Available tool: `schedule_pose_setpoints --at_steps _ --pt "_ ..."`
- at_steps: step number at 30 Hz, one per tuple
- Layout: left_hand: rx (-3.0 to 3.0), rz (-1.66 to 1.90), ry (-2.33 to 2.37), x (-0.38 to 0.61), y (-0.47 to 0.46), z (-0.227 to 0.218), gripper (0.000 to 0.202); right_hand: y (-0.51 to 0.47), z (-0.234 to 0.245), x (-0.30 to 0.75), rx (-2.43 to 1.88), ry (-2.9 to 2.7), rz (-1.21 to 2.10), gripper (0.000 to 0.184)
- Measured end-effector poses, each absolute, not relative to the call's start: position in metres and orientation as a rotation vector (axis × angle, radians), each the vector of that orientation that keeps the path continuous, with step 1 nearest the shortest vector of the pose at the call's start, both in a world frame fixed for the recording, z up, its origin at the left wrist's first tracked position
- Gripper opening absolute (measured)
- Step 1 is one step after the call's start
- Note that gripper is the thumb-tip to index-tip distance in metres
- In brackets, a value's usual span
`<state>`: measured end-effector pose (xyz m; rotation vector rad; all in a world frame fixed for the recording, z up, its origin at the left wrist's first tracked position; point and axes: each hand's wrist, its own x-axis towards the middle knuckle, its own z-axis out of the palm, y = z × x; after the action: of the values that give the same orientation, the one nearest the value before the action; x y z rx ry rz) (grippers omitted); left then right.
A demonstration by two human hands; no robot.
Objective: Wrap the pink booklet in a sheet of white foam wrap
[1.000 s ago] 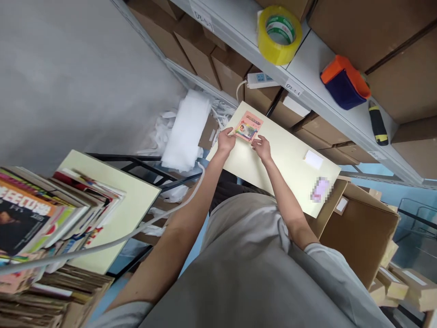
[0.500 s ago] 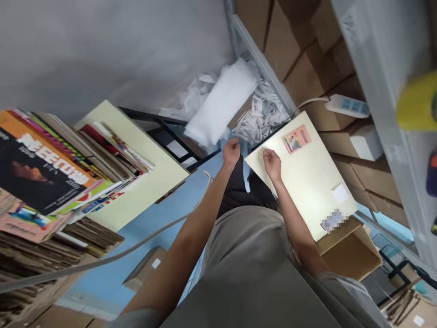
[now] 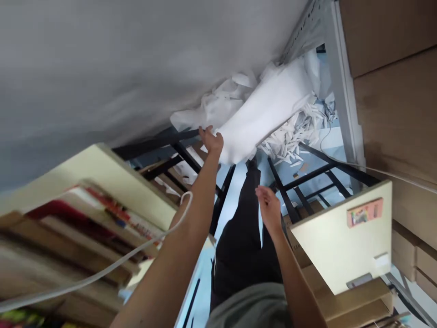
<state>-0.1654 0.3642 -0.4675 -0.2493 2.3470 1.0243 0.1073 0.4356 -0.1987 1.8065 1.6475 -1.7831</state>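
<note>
My left hand is stretched forward with its fingers apart, at the near end of a long, white, soft-looking wrapped bundle. Whether the fingertips touch the bundle or the black metal bar beside them, I cannot tell. Over my dark-trousered leg is my right hand, its fingers bent together and nothing visible in them. Crumpled white wrapping lies behind the bundle. A heap of white paper strips spreads along its right side.
On the left, books stand on a cream tabletop, with a white cable crossing in front. A cream table with black legs is at right, above an open cardboard box. Stacked cartons line a grey metal post.
My view has moved forward, nearer the white bundle. My left hand has reached out to it and its fingers have spread. My right hand is now away from the right table's top.
</note>
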Motion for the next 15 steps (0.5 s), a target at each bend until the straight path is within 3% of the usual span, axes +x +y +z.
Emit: schedule_pose_setpoints --at_steps 4,8,11,15 --pt "-0.266 0.827 2.356 -0.221 0.363 -0.542 0.027 0.391 -0.214 0.095 1.806 1.476 -1.759 0.038" --pt "-0.261 0.867 2.335 -0.249 0.361 -0.582 0.016 0.361 -0.227 0.095 1.816 1.394 -1.722 0.036" --pt "-0.317 0.886 2.412 -0.252 0.352 -0.582 0.007 0.354 -0.230 0.094 1.806 1.372 -1.708 0.033" --pt "-0.416 0.871 2.561 -0.237 0.344 -0.544 0.024 0.358 -0.220 0.084 1.772 1.384 -1.737 0.035"
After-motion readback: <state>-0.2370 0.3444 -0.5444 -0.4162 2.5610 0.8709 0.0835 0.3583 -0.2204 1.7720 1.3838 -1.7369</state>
